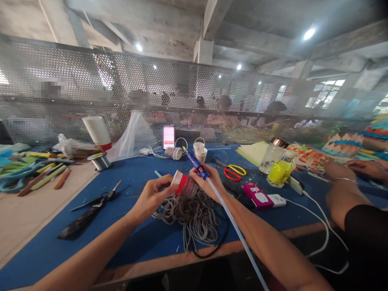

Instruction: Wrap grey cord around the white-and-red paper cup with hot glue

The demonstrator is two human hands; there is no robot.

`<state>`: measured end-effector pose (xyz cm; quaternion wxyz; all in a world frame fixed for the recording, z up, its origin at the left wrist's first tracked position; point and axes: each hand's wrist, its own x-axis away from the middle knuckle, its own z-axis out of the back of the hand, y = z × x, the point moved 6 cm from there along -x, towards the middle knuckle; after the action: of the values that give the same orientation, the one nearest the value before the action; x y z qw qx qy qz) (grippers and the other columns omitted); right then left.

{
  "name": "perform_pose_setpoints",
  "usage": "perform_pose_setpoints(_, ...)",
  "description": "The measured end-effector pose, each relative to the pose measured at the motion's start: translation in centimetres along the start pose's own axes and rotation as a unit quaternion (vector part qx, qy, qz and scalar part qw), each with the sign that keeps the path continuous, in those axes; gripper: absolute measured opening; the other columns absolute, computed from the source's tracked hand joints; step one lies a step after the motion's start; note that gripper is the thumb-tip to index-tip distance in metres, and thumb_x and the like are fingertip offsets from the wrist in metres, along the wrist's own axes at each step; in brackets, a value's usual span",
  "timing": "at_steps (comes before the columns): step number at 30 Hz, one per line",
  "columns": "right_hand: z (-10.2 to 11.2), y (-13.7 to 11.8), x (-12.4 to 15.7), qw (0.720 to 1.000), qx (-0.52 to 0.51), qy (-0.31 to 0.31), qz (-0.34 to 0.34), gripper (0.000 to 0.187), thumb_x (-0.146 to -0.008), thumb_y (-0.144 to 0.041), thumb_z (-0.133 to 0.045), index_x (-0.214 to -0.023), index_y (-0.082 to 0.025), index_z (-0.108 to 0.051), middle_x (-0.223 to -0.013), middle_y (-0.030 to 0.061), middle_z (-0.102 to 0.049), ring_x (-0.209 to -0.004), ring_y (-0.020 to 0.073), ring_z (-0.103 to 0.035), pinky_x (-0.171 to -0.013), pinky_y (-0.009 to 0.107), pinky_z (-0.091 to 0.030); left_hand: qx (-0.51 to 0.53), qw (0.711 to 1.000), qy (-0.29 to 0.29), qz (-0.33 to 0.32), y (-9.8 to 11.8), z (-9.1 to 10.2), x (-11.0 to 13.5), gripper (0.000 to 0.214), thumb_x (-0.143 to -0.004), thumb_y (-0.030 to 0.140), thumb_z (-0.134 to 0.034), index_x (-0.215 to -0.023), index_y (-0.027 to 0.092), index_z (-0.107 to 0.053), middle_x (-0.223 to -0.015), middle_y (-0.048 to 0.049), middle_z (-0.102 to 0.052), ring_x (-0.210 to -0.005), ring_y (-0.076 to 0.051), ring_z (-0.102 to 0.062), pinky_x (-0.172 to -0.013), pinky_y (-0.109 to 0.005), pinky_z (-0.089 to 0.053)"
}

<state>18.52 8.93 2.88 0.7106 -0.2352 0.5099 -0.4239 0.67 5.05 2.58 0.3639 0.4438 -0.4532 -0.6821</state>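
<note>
My left hand (157, 193) pinches a red-and-white paper cup (180, 182), tipped on its side. Greyish ridges, perhaps cord, show at the cup's right end, but blur hides the detail. My right hand (210, 182) is wrapped round a blue hot glue gun (197, 165) just above the cup. A long translucent glue stick (239, 234) trails from the gun's back toward me. Below both hands lies a tangled heap of grey cord (194, 214). Just beyond them are a cord-wrapped cup (173, 153) on its side and an upright white cup with a looped handle (200, 152).
Black scissors (91, 208) lie left; red-and-yellow-handled scissors (233, 171) lie right. A magenta power bank (257, 197), a yellow-liquid bottle (280, 169) and a glass jar (269, 155) stand right. Stacked paper cups (97, 131) and a wire spool (100, 161) sit back left. Another person's arm (345, 194) reaches in right.
</note>
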Motion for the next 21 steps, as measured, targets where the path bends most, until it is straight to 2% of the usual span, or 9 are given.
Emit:
perform_pose_setpoints(15, -0.4, 0.6, -0.3, 0.999, -0.017, -0.042, -0.02, 0.014, -0.078, -0.032, -0.064, -0.078, -0.019, -0.067, -0.075, -0.0003, -0.068, -0.071, 0.0157, -0.061, -0.069, 0.026, -0.046, 0.001, 1.0, -0.02, 0.002, 0.5, -0.2, 0.1, 0.021, -0.082, 0.035, -0.064, -0.077, 0.014, -0.066, -0.073, -0.0012, -0.055, -0.067, -0.014, -0.048, -0.06, -0.023, -0.041)
perform_pose_setpoints(21, -0.7, 1.1, -0.4, 0.996, -0.038, -0.076, -0.036, 0.015, -0.076, -0.033, -0.064, -0.072, -0.019, -0.069, -0.067, -0.0018, -0.065, -0.061, 0.0133, -0.057, -0.059, 0.023, -0.044, 0.004, 0.999, -0.031, 0.008, -0.3, 0.0, 0.1, 0.021, -0.083, 0.035, -0.063, -0.08, 0.015, -0.067, -0.075, -0.0022, -0.057, -0.07, -0.016, -0.052, -0.061, -0.024, -0.043)
